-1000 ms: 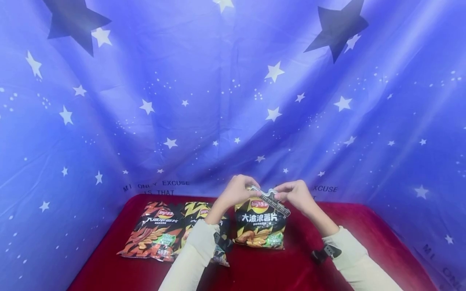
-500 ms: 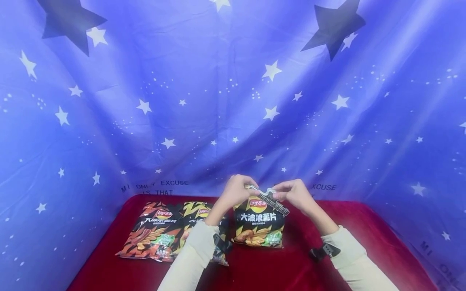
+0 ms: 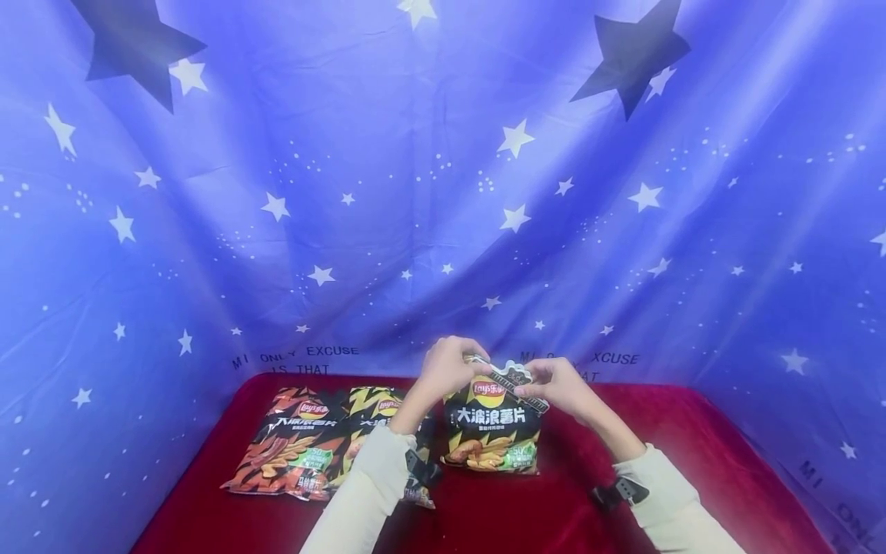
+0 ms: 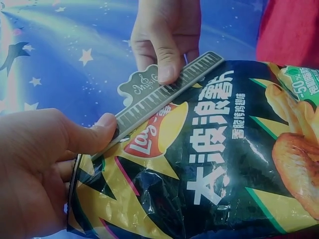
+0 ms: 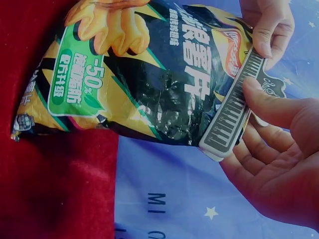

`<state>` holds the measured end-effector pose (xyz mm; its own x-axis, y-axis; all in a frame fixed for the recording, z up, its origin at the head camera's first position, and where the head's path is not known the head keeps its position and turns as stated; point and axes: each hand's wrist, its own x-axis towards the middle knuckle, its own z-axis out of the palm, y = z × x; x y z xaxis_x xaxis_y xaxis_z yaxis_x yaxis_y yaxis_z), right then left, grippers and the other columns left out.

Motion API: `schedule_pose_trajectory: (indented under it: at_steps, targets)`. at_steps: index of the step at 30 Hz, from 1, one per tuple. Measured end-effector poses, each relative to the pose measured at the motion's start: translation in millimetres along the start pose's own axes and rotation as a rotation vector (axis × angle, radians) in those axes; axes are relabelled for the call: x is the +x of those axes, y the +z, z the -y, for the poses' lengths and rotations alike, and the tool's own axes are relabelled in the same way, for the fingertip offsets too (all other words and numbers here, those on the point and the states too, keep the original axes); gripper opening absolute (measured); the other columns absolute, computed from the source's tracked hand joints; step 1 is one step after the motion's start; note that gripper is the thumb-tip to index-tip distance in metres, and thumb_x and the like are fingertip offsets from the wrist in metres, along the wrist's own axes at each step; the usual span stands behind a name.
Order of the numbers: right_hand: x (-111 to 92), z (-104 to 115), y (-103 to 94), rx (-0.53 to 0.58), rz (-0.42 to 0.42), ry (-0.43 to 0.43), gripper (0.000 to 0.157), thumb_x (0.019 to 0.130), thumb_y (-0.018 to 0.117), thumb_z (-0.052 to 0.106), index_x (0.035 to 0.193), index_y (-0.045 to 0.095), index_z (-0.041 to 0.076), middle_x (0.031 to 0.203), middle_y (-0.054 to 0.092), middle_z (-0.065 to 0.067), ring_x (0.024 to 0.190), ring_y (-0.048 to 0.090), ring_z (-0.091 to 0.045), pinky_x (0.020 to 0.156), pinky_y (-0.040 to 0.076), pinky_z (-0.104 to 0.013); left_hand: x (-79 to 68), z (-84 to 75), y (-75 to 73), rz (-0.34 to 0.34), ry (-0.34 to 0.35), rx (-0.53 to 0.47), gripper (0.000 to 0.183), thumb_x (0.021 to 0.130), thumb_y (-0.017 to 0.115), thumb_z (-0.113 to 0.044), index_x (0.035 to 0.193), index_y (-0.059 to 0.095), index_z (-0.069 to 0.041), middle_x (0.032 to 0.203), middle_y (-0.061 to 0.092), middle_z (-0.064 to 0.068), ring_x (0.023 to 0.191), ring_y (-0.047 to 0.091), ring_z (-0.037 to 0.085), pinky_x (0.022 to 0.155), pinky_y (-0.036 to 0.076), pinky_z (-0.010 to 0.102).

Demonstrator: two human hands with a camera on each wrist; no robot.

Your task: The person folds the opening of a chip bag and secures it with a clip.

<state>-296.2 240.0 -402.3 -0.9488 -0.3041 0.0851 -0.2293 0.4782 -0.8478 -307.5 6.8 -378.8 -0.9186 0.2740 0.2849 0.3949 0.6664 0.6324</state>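
A black and yellow Lay's potato chip bag (image 3: 491,438) stands on the table below both hands. Across its top edge lies a long clip (image 4: 199,71) with a piano-key pattern and a wavy tab marked "Music", slanting over the logo. My left hand (image 3: 446,371) pinches one end of the clip together with the bag's top corner, thumb in front. Farther along the bar, my right hand (image 3: 561,391) pinches the clip, its thumb on the keys and its fingers behind, as the right wrist view shows. The clip's free end (image 5: 219,147) reaches the bag's side edge.
Left of the hands, an orange chip bag (image 3: 284,454) and a yellow and black chip bag (image 3: 367,396) lie on the red cloth-covered table (image 3: 664,415). The left sleeve partly hides the second bag. A blue starry curtain (image 3: 388,231) rises behind the table.
My right hand has moved slightly down, from the clip's wavy tab to its piano-key bar. The left hand keeps its grip at the bag's corner.
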Motion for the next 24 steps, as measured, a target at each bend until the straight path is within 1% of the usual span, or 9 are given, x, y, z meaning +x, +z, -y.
schedule_pose_trajectory:
  at_steps: [7, 12, 15, 17, 20, 24]
  targets:
    - [-1, 3, 7.8, 0.019, -0.068, 0.000, 0.021, 0.081, 0.078, 0.000, 0.098, 0.070, -0.009, 0.083, 0.074, -0.013, 0.074, 0.066, -0.016, 0.070, 0.058, -0.031, -0.9, -1.2, 2.7, -0.040, 0.022, 0.033, 0.013, 0.082, 0.085, -0.030, 0.091, 0.081, -0.022, 0.094, 0.079, -0.005, 0.089, 0.071, 0.015, 0.082, 0.055, 0.032]
    - [-4, 6, 15.7, -0.025, -0.142, 0.050, 0.017, 0.077, 0.077, -0.005, 0.092, 0.071, -0.007, 0.076, 0.071, -0.009, 0.069, 0.061, -0.016, 0.063, 0.056, -0.029, -4.0, -1.9, 6.9, -0.058, 0.011, 0.011, 0.012, 0.081, 0.086, -0.027, 0.089, 0.081, -0.020, 0.089, 0.079, -0.004, 0.087, 0.069, 0.016, 0.084, 0.053, 0.034]
    - [-5, 7, 18.8, -0.054, -0.167, 0.061, 0.016, 0.076, 0.077, -0.006, 0.091, 0.071, -0.006, 0.074, 0.070, -0.007, 0.067, 0.060, -0.017, 0.062, 0.055, -0.029, -5.6, -2.0, 8.6, -0.074, 0.004, 0.006, 0.010, 0.080, 0.086, -0.025, 0.087, 0.081, -0.019, 0.086, 0.078, -0.005, 0.084, 0.066, 0.016, 0.083, 0.051, 0.034]
    - [-5, 7, 19.7, -0.057, -0.170, 0.059, 0.016, 0.075, 0.077, -0.006, 0.091, 0.072, -0.006, 0.073, 0.070, -0.007, 0.067, 0.060, -0.017, 0.061, 0.055, -0.029, -6.0, -2.3, 8.7, -0.082, 0.001, 0.011, 0.010, 0.080, 0.086, -0.025, 0.087, 0.082, -0.019, 0.085, 0.078, -0.005, 0.082, 0.064, 0.015, 0.082, 0.050, 0.032]
    - [-4, 7, 17.8, -0.038, -0.146, 0.046, 0.016, 0.077, 0.076, -0.006, 0.092, 0.071, -0.006, 0.074, 0.070, -0.008, 0.066, 0.060, -0.017, 0.060, 0.056, -0.029, -4.8, -2.1, 7.5, -0.075, 0.003, 0.025, 0.010, 0.080, 0.086, -0.026, 0.087, 0.082, -0.020, 0.085, 0.078, -0.006, 0.079, 0.063, 0.013, 0.079, 0.049, 0.031]
    - [-2, 4, 10.2, 0.030, -0.059, 0.007, 0.018, 0.081, 0.075, -0.003, 0.097, 0.068, -0.009, 0.082, 0.072, -0.013, 0.071, 0.064, -0.018, 0.065, 0.059, -0.030, -2.2, -2.1, 2.8, -0.047, 0.025, 0.032, 0.014, 0.083, 0.084, -0.030, 0.092, 0.082, -0.020, 0.092, 0.079, -0.004, 0.088, 0.068, 0.016, 0.085, 0.052, 0.034]
